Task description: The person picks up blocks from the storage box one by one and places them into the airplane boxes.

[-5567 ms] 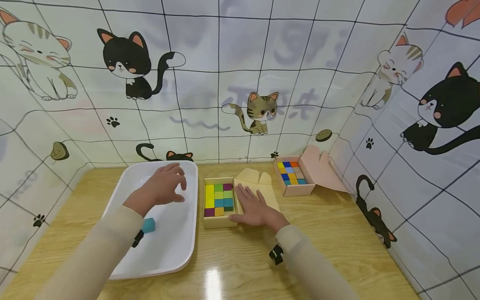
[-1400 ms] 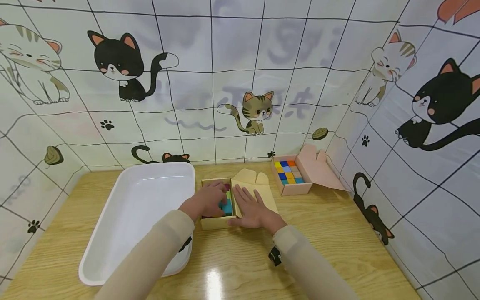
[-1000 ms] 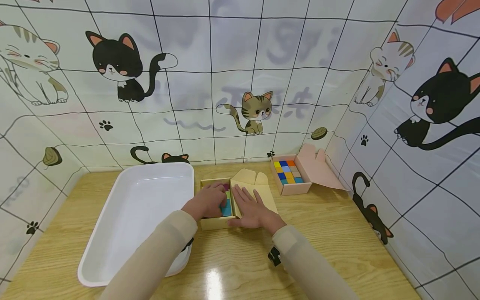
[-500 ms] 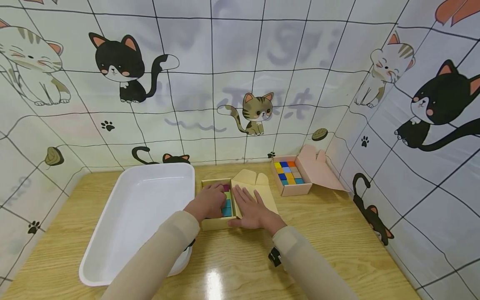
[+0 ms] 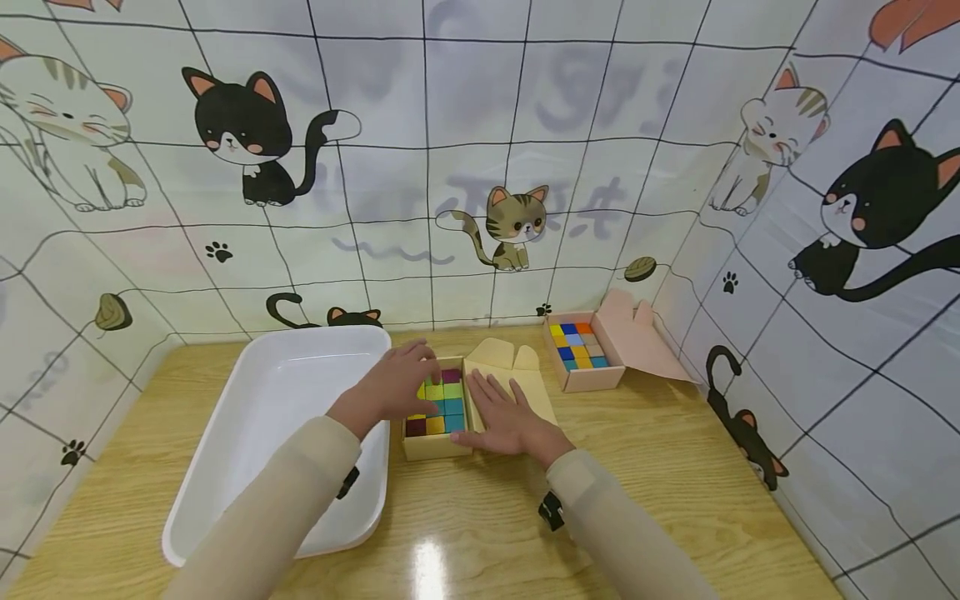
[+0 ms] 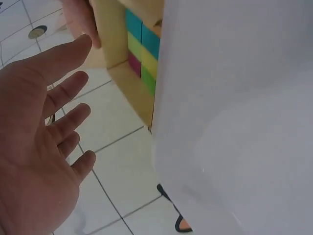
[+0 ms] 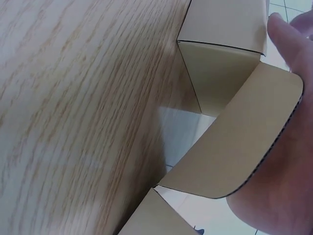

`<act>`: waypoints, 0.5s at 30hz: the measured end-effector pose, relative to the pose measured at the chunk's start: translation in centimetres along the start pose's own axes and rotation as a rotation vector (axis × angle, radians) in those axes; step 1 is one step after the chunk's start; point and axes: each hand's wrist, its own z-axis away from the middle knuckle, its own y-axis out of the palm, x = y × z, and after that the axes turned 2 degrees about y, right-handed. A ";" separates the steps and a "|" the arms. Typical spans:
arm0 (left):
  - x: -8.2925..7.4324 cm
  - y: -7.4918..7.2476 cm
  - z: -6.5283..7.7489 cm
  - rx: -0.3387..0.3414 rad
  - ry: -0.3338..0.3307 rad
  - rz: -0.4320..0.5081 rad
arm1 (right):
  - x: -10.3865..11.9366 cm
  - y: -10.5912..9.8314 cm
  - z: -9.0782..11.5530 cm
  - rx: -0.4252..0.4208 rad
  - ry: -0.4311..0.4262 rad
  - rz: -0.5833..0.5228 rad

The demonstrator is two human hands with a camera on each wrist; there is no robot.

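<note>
A cream cardboard box stands on the table, full of coloured cube blocks in purple, green, yellow and teal. My left hand hovers over the box's left side, its fingers spread and loosely bent with nothing in them. In the left wrist view the left palm is bare. My right hand lies flat on the box's folded-back lid, with the thumb at the box's right front corner. The right wrist view shows a side flap of the lid beside that hand.
A large white tray stands left of the box, partly covered by the left arm. At the back right, a pink box full of coloured blocks has its lid open. Cat-printed sheets rise behind and at both sides.
A teal block lay in the tray earlier; the box's front right corner now holds a teal block. The left hand reached into the box, then lifted up and left. The right hand stayed on the lid.
</note>
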 end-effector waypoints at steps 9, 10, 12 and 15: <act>6.5 -3.5 6.2 -0.165 -0.069 -0.015 | -0.1 -0.5 -0.2 0.015 0.025 -0.012; 7.3 -3.7 7.0 -0.176 -0.078 -0.012 | 0.0 -0.7 -0.2 0.019 0.028 -0.017; 8.5 -4.0 8.8 -0.197 -0.093 -0.005 | 0.2 -1.0 -0.2 0.026 0.032 -0.028; 10.2 -4.2 11.4 -0.226 -0.122 0.002 | 0.6 -1.5 -0.1 0.017 0.042 -0.030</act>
